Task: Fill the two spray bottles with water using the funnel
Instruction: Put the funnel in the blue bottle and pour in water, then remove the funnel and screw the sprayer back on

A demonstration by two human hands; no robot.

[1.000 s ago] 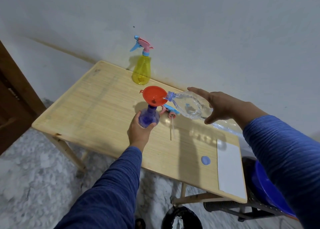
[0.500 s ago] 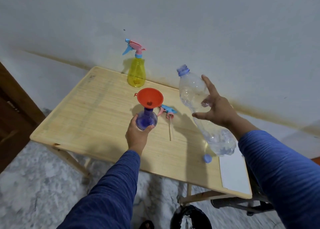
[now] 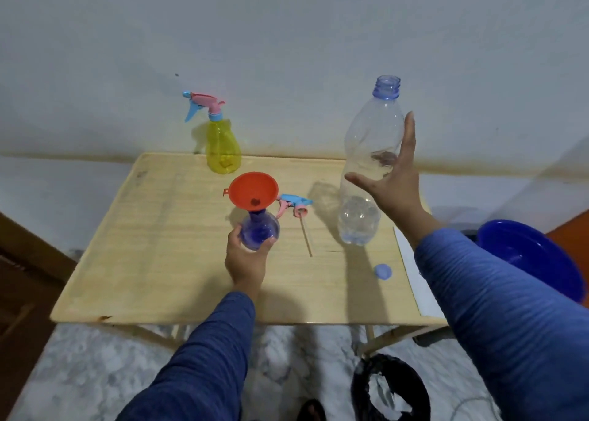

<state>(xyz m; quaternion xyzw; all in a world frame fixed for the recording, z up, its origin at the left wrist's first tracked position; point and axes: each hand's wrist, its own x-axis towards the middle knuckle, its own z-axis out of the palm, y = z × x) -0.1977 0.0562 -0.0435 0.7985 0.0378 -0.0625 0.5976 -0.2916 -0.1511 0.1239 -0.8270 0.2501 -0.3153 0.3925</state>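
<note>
My left hand (image 3: 245,259) is gripping the blue spray bottle (image 3: 259,228) near the middle of the wooden table (image 3: 153,245), thumb and fingers (image 3: 269,241) curling round its rounded body, while the orange funnel (image 3: 254,191) is sitting in its neck, tilting slightly toward the wall. Just to the right of the bottle, its pink-and-blue trigger head (image 3: 294,204) is lying on the table with the dip tube (image 3: 306,237) pointing toward me. My right hand (image 3: 393,185) is steadying the clear plastic water bottle (image 3: 369,165), which is standing upright and uncapped on the right side of the table; the thumb and index finger are spreading wide and straight across its near side, and other fingertips are showing through the plastic, so I cannot tell how firmly I am holding it. A little water is showing at its bottom. The blue cap (image 3: 383,272) is lying on the table in front of it. At the far edge, the yellow spray bottle (image 3: 222,148) is standing by the wall with its sprayer on. A blue basin (image 3: 529,255) is sitting beyond the table's right edge.
</note>
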